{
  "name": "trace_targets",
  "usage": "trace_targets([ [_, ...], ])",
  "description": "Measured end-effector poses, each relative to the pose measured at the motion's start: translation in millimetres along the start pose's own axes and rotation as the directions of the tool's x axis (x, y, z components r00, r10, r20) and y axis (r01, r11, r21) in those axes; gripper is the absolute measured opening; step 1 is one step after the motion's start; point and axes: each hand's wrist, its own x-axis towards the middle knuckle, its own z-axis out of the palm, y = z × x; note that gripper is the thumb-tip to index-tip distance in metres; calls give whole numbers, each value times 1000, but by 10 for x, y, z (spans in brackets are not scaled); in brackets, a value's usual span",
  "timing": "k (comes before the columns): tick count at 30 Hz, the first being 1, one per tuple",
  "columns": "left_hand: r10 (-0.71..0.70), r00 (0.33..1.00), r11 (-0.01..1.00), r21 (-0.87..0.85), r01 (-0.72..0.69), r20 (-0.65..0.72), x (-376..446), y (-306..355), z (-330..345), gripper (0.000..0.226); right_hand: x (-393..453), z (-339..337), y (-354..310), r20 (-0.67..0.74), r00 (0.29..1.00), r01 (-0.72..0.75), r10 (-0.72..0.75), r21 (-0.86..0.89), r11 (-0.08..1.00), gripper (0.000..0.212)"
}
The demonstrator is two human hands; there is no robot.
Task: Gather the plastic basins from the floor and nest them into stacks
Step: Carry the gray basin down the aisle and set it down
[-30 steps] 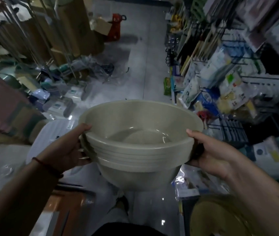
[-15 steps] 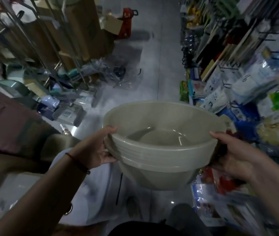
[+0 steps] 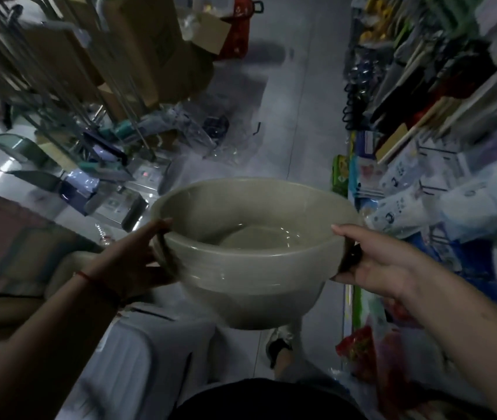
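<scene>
1. Head view: I've got the nested stack of beige round plastic basins (image 3: 253, 253) up in front of my chest, mouth upward, well clear of the grey tiled floor (image 3: 286, 122).
2. My left hand (image 3: 129, 262) grips the stack's left rim, thumb over the lip and fingers curled under the side. My right hand (image 3: 371, 259) grips the right rim the same way, thumb on top. The hands sit opposite each other with the stack straight between them, so neither is nearer.
3. The basins are round, so there is no long axis to line up. What matters is keeping the rim level. Right now the stack looks slightly tipped, the left edge a touch lower. How many basins are nested I can't count: the rims blur together.
4. Room to move: the aisle runs straight ahead, open floor down the middle. On my right, shelves of packaged goods (image 3: 441, 165) stand near the right rim, with hanging packets close to my right wrist. On my left, leaning metal poles (image 3: 59, 95) and cardboard boxes (image 3: 156, 47) crowd the edge, with clear plastic wrap (image 3: 211, 137) spilled onto the floor.
5. Just below the stack on the left, a white ribbed plastic lid or tub (image 3: 147, 368) sits near my legs. My shoe (image 3: 277, 344) shows under the basin's base.
6. My guess: any set-down needs the stack lowered straight, keeping to the middle strip. Swinging right risks clipping the shelf goods.
</scene>
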Motion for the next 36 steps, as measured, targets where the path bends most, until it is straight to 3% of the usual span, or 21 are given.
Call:
trace_targets([
  [2,-14,999,999,-32,13,-33,144,148,108,43,199,57,-333,5,1000,-7,8,-41,999,13],
  [6,-50,993,991,-130,35,-111,426,389,155,71,636,297,-932,59,998,4,6,-160,987,12],
  [9,-100,985,969,-237,64,-143,516,447,128,75,902,594,-1208,88,995,-14,37,-245,969,8],
  [13,-82,977,934,-357,6,-197,673,575,-106,71,1260,1125,-1531,147,986,-25,84,-364,931,28],
  [15,-94,974,906,-422,-2,-205,750,634,-249,66,1435,1435,-1644,152,984,-22,93,-414,910,31],
  [18,-150,968,857,-515,26,-200,926,705,-403,26,1756,1874,-1698,154,979,-44,134,-484,874,39],
  [22,-214,947,795,-606,25,-242,1282,858,-699,26,2263,2516,-1733,141,975,-66,173,-559,827,44],
  [26,-331,907,722,-689,67,-259,1710,797,-1132,26,2681,3155,-1630,98,972,-98,214,-660,745,30],
  [30,-382,883,689,-721,74,-274,2151,696,-1417,21,3081,3775,-1416,62,974,-89,217,-778,622,2],
  [32,-402,867,677,-733,64,-295,2387,615,-1487,11,3353,4001,-1263,29,976,-94,216,-838,538,8],
  [36,-468,824,642,-764,67,-321,2923,233,-1595,23,4113,4310,-908,-17,973,-105,229,-921,376,8],
])
